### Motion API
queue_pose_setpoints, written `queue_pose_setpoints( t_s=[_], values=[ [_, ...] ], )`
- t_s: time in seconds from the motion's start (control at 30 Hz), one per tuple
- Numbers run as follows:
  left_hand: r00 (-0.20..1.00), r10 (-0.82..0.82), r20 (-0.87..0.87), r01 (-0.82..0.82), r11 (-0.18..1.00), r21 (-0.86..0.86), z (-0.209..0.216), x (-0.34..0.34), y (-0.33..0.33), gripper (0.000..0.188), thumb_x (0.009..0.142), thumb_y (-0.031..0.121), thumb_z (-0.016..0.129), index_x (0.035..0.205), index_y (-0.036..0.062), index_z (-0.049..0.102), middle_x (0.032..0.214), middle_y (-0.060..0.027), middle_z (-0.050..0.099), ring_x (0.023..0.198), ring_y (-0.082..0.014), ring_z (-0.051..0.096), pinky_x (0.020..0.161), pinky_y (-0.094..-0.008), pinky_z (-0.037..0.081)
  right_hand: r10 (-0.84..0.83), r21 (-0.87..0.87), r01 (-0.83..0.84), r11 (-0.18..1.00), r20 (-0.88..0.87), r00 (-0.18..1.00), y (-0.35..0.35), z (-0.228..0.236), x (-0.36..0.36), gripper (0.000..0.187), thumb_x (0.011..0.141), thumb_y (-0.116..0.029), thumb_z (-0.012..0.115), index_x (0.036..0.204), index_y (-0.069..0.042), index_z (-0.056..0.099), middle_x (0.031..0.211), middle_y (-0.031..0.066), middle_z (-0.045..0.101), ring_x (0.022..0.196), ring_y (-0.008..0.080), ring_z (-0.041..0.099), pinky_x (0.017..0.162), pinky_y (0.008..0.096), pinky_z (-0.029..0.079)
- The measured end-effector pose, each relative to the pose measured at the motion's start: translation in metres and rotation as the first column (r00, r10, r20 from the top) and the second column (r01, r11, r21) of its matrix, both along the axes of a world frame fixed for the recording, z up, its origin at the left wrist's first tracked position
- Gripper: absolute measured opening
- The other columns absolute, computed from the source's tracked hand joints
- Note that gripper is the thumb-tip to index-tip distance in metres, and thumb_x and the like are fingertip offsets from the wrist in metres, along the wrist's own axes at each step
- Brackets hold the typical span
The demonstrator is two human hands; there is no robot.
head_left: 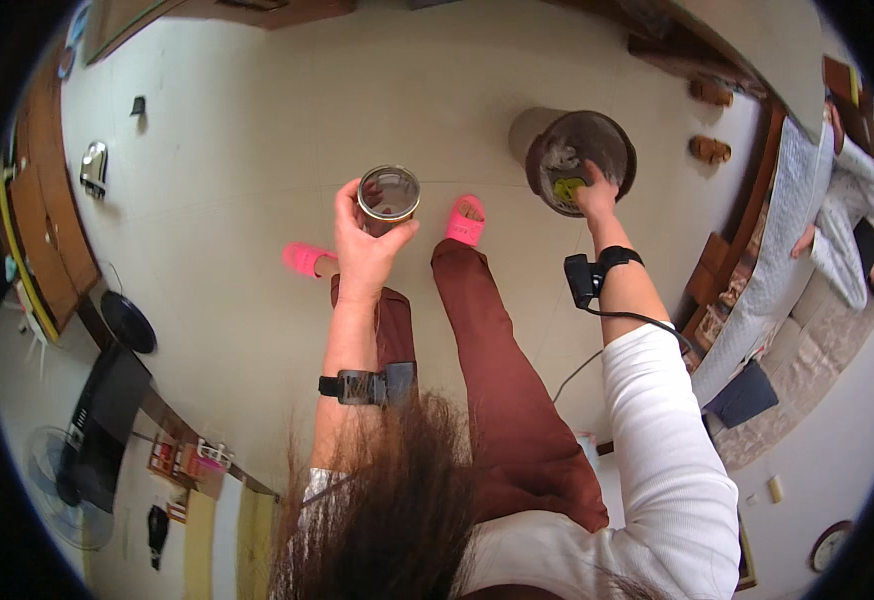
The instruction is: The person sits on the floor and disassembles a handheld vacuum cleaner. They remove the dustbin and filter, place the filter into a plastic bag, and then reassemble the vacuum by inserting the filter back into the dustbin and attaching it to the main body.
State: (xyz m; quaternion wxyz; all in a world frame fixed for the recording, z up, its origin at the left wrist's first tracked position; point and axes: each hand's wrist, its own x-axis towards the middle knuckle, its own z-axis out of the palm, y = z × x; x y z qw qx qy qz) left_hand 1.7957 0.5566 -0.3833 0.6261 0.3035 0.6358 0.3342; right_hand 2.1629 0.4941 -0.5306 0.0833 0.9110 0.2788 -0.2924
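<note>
My left hand (362,245) is wrapped round a clear jar-like cup (389,200) with a metallic rim, its open mouth facing up. The cup looks see-through, and a little something dark shows at its bottom. Over on the right, my right hand (598,192) reaches down into the mouth of a dark brown bin (629,160). Its fingers are closed at the edge of a small yellow-green round thing (566,188), whose kind I cannot make out. Crumpled pale waste (561,156) lies inside the bin beside it.
Pink slippers (467,222) are on my feet on the pale tiled floor (257,110). A cable (647,320) runs from the band on my right wrist. Brown slippers (710,150) lie at the right, near a sofa (797,340) where another person sits. A silver object (94,170) stands far left.
</note>
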Motion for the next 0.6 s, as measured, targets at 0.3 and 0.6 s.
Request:
queue_pose_setpoints(
  t_s=[0.3,0.6],
  values=[
    [0.968,0.244,0.052,-0.249,0.932,0.262,0.047,-0.127,-0.001,0.073,0.066,-0.012,0.076,0.127,0.0102,0.042,0.124,-0.0058,0.051,0.118,-0.0199,0.053,0.102,-0.0363,0.046,0.316,0.365,-0.102,0.926,-0.596,0.739,0.096,0.091,-0.185,0.043,0.086,-0.014,0.063,0.127,-0.003,0.056,0.11,0.0137,0.067,0.098,0.0229,0.065,0.086,0.0333,0.05],
    [0.887,0.445,-0.122,-0.328,0.795,0.511,0.128,-0.309,0.01,0.075,0.067,-0.008,0.078,0.129,0.0109,0.041,0.139,-0.0115,0.044,0.126,-0.0246,0.049,0.106,-0.0384,0.042,0.42,0.397,-0.18,0.9,-0.9,0.117,0.154,0.224,-0.501,0.035,0.094,-0.013,0.054,0.128,-0.005,0.054,0.111,0.006,0.065,0.094,0.0135,0.063,0.081,0.0289,0.05]
  ],
)
